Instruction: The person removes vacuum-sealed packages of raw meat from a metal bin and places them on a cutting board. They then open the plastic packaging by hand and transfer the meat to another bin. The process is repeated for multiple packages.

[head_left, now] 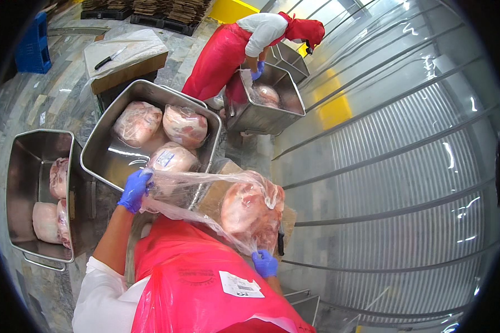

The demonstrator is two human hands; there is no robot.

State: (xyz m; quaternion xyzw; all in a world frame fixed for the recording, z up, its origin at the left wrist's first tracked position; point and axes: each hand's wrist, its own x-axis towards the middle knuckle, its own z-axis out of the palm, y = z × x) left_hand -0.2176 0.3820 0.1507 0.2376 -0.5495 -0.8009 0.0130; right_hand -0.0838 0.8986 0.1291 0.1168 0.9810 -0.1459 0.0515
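Observation:
A large piece of raw meat [244, 213] lies inside a clear plastic bag [175, 183] on a brown board [212, 201] in front of me, to the right. My left hand [134, 190], in a blue glove, is closed on the loose end of the bag and stretches it out leftward. At the near edge of the meat, my right hand [265, 263], gloved alike, pinches the bag's plastic. Just beyond that hand, a black handle [280, 243] shows beside the meat; the rest of it is hidden.
A steel bin [97, 161] with bagged meat stands ahead, and another steel bin [18, 183] with meat at left. Behind are a cloth-topped table [125, 47] with a knife [110, 59] and a co-worker [219, 61] at a third bin [278, 122]. A translucent curtain [394, 183] fills the right.

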